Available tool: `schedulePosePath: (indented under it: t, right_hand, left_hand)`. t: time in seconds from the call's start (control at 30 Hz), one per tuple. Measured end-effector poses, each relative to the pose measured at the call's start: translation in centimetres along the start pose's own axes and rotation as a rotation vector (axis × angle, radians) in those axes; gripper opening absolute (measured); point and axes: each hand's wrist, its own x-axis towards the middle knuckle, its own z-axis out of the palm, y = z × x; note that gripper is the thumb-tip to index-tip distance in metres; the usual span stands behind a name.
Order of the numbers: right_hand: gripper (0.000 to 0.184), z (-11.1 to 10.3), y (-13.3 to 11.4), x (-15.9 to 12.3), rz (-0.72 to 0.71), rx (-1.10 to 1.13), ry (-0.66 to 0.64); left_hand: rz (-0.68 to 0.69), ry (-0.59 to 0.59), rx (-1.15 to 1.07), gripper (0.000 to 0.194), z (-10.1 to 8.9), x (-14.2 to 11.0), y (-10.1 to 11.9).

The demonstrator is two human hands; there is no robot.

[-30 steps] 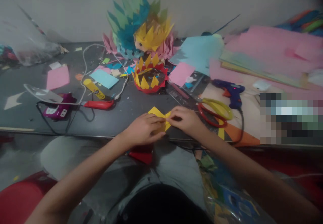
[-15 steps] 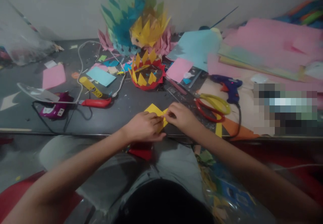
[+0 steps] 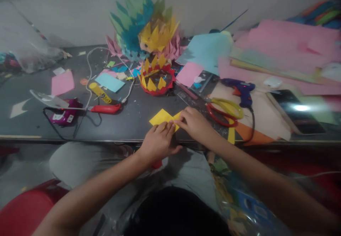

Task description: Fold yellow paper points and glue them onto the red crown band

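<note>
A folded piece of yellow paper point(image 3: 160, 115) lies at the table's front edge, its pointed corners spread to both sides. My left hand point(image 3: 159, 142) rests on it with fingers stretched out and the thumb apart, below the table edge. My right hand point(image 3: 195, 125) pinches the paper's right part between thumb and forefinger, close to my left fingertips. Just beyond stands a red paper ring point(image 3: 157, 92) with yellow pointed pieces around it. Scissors point(image 3: 226, 110) with red and yellow handles lie right of my right hand.
A blue glue gun point(image 3: 241, 90) and a phone point(image 3: 298, 111) lie to the right. On the left are a glue stick point(image 3: 99, 92), a red-handled tool point(image 3: 105, 108) with a cord, and a purple socket block point(image 3: 66, 113). A layered paper bird-like figure point(image 3: 133, 33) stands behind.
My left hand has slid slightly right and down, so more of the yellow paper shows. My right hand keeps its pinch. The view has shifted a little.
</note>
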Motion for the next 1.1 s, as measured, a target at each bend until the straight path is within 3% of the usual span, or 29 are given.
schedulePosePath:
  t: [0.17,0.47,0.67,0.77,0.87,0.93,1.1]
  right_hand:
    - [0.019,-0.3,0.5,0.4,0.047,0.149,-0.007]
    - [0.014,-1.5,1.5,1.1,0.033,0.311,-0.124]
    - [0.009,-1.5,1.7,0.6,0.048,0.361,-0.086]
    - [0.004,-1.1,1.7,0.0,0.036,0.372,-0.031]
    - [0.010,-0.5,1.2,-0.2,0.038,0.295,0.031]
    - [0.015,-0.2,0.8,0.1,0.070,0.210,0.060]
    - [0.033,0.0,0.2,1.4,0.117,0.034,0.039]
  left_hand:
    - [-0.015,-0.002,-0.007,0.055,-0.3,0.1,0.0]
    - [0.033,-0.125,-0.114,0.057,-1.3,0.2,-1.4]
    - [0.172,-0.155,-0.372,0.026,-2.5,0.5,-4.1]
    - [0.035,-0.090,-0.426,0.021,-2.3,0.4,-4.0]
    - [-0.059,-0.013,-0.347,0.033,-1.4,-0.1,-3.0]
    - [-0.049,0.011,-0.281,0.039,-0.9,-0.6,-2.2]
    - [0.014,0.120,-0.237,0.021,-0.8,-1.7,-1.6]
